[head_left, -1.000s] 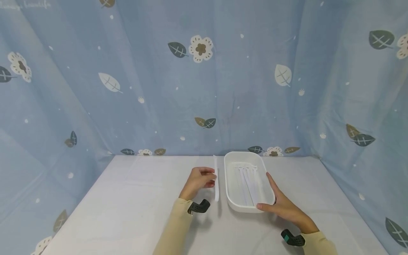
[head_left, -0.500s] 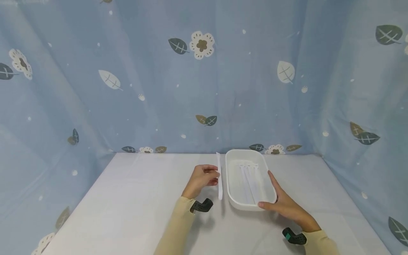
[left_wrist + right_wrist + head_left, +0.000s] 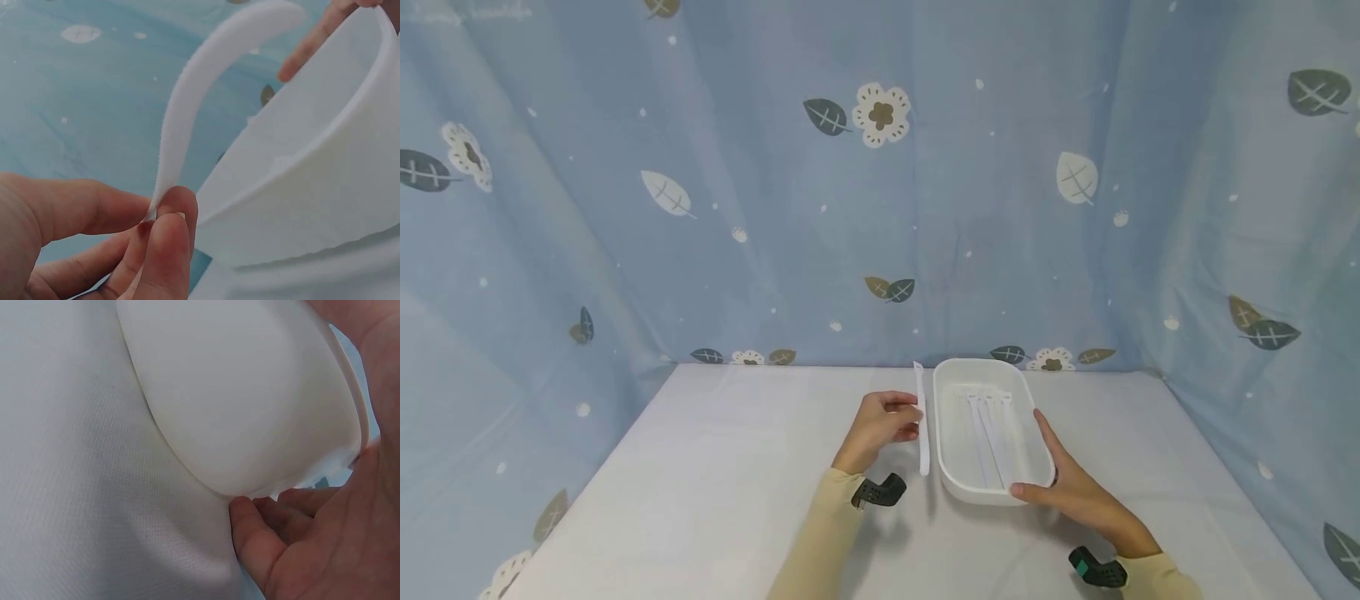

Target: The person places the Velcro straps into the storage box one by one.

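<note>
In the head view my left hand [image 3: 877, 427] pinches a slim white plastic stick [image 3: 923, 446] between thumb and fingers, just left of a white bin [image 3: 958, 492]. The stick is raised off the table and casts a shadow. Seen from the left wrist, this white stick [image 3: 181, 106] curves toward a rounded end. Several similar white sticks [image 3: 992, 442] with short crosspieces lie side by side inside the bin. My right hand [image 3: 1078, 493] grips the bin's near right corner, thumb at the rim. In the right wrist view, fingertips [image 3: 245, 515] touch the bin's outer wall [image 3: 237, 394].
A white cloth covers the table [image 3: 737, 467]. Behind it and along both sides hangs a blue curtain [image 3: 775, 208] with leaf and flower prints. Each wrist wears a black camera mount, the left mount [image 3: 880, 492] being close to the table.
My left hand has shifted slightly right with the stick, closer to the bin's left side. My right hand keeps its grip on the bin. The head view has shifted a little.
</note>
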Available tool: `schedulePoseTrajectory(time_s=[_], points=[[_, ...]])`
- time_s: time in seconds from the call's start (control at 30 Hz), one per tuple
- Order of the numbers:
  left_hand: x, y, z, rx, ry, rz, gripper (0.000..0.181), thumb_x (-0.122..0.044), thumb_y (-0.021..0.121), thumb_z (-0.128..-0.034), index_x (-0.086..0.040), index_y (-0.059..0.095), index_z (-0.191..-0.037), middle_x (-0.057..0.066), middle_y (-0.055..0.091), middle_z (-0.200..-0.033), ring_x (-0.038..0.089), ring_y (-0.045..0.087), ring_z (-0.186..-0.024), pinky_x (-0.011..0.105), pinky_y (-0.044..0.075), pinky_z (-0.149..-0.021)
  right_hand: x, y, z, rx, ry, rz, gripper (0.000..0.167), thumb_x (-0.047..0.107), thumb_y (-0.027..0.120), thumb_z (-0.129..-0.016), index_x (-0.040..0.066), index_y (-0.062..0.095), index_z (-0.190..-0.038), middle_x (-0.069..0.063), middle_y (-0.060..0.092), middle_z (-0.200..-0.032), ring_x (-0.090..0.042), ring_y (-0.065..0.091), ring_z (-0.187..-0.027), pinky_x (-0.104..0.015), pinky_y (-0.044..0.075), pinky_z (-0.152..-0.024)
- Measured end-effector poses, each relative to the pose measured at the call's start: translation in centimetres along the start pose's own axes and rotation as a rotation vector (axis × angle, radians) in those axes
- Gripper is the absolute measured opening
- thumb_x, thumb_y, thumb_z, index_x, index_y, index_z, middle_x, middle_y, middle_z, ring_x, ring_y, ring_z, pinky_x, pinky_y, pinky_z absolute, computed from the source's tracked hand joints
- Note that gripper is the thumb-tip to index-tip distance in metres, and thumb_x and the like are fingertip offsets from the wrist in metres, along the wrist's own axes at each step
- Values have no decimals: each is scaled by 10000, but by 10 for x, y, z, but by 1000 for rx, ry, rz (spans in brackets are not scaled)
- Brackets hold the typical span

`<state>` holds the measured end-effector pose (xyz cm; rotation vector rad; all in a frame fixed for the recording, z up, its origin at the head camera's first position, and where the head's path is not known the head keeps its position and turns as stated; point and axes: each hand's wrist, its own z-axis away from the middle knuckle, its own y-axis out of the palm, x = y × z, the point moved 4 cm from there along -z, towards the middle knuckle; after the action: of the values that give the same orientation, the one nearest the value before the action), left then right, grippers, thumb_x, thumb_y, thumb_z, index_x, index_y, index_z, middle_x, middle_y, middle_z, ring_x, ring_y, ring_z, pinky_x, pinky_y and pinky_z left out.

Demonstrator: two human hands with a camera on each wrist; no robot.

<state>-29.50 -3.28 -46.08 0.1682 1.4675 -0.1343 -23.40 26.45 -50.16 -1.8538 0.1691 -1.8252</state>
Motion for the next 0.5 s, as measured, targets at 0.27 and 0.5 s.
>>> schedulePoseTrajectory(time_s=[0.27, 0.5], points=[[-3, 4, 2, 9, -3, -21, 389, -39, 701, -906, 123, 630, -1252, 66, 677, -925, 95, 668, -686, 216, 627, -682, -3, 1, 1, 7, 27, -3, 1246, 257, 804, -877, 208, -173, -1649, -242, -92, -1728, -554, 245, -1524, -705, 396, -1144], [-7, 3, -1, -5, 5, -18, 417, -66, 712, -911, 108, 624, -1280, 82, 684, -976, 93, 679, -712, 213, 628, -700, 3, -1, -2, 8, 6, -13, 1255, 238, 807, -873, 191, -179, -1647, -252, -102, -1724, -569, 211, -1529, -727, 352, -1159]])
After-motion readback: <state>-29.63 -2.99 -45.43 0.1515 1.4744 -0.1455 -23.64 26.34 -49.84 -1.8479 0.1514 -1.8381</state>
